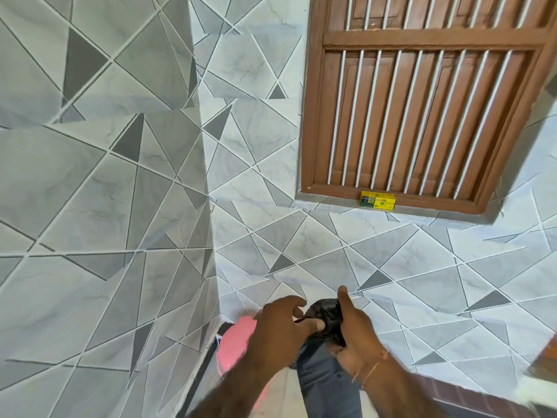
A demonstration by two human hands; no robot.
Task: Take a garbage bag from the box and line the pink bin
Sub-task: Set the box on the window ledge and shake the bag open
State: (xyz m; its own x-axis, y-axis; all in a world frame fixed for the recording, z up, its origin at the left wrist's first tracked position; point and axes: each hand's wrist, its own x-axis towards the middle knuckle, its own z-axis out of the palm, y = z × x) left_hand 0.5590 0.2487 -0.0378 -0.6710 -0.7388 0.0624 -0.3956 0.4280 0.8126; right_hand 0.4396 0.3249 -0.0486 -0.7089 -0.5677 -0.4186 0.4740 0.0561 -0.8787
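**Folded bag in hand, bin waiting below**

A corner of grey and white tiled wall (126, 182), cut into triangles by pale grout lines, fills most of the view, with a brown wooden window shutter (422, 101) set into the right-hand wall.

The right hand (357, 336) is closed around a black garbage bag (327, 316), still bunched into a tight wad, with the thumb standing up along its far side. That grip seems meant to steady the bundle so that the other hand can work on it. The left hand (283, 327) comes in from the left with fingers partly spread; its forefinger and thumb reach to the near edge of the black plastic, apparently pinching or hunting for a loose layer. Whether they have truly caught an edge cannot be told. I judge this to be the unfolding step: the bag is out of its packet but not yet opened.

A thin thread bracelet (372, 368) circles the right wrist. Beneath the hands is the person's trouser leg (325, 384) in dark blue-grey cloth.

Just left of and below the left hand sits the pink bin (238, 342), tucked into the corner at floor level and partly hidden by the forearm. No liner shows on what can be seen of it.

Well apart, up on the window sill (331, 203), rests a small yellow and green box (377, 200), probably the one the bags come in, parked where it stays off the floor.
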